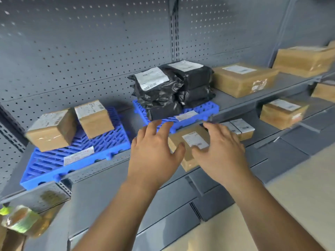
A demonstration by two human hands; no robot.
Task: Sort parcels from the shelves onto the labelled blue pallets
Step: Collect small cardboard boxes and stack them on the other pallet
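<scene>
Both hands, left (pixel 154 153) and right (pixel 220 151), are spread wide around a small box (pixel 190 142) below the shelf edge, not gripping yet. Next, close on it, then pick a pallet (pixel 54 165).

I see slatted blue pallets (pixel 76 160), black bagged parcels (pixel 172 87), brown white-labelled boxes (pixel 241 80), grey perforated shelving (pixel 81 51).

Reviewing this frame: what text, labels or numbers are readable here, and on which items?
None can be read.
Pallet tags, left blue pallet and right blue pallet: blurred.
Shipping label with barcode on black bags: too blurred.
Labels on cardboard boxes and the box between both hands: too small.
</scene>
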